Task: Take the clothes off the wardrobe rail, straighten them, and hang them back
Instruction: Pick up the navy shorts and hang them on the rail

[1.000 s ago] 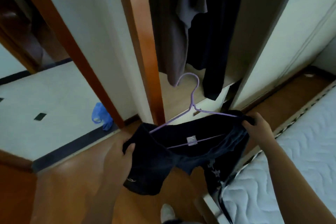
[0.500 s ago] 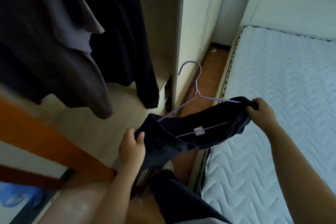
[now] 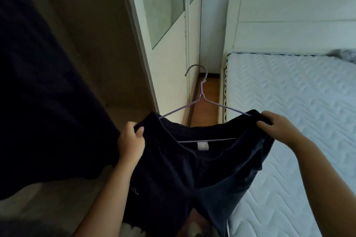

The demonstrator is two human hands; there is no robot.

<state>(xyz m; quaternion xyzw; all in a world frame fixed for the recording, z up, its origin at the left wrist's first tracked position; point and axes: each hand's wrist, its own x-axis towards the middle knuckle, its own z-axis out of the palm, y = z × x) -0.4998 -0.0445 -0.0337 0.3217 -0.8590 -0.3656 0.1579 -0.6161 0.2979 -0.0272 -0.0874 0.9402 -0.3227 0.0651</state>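
We've got the dark shorts (image 3: 185,169) off the rail, held out in front of us at about waist level between the open wardrobe (image 3: 100,59) and the bed.

- Left hand (image 3: 131,142): grip closed on the left end of the waistband, thumb on top, fingers curled under the fabric.
- Right hand (image 3: 277,127): grip closed on the right end of the waistband, fingers wrapped over the edge.
- Waistband is pulled open and roughly level between the 2 hands; legs hang down loose below.
- Lilac wire hanger (image 3: 202,109) is still in the shorts: its bottom bar runs across inside the waistband opening, both shoulders poke out past the fabric, hook points up and away from us.
- Small pale label (image 3: 202,146) shows inside the back of the waistband, just under the hanger bar.
- Another dark garment (image 3: 38,102) hangs in the wardrobe at left, touching our left wrist area.
- White quilted mattress (image 3: 298,121) at right, headboard (image 3: 289,21) behind it.
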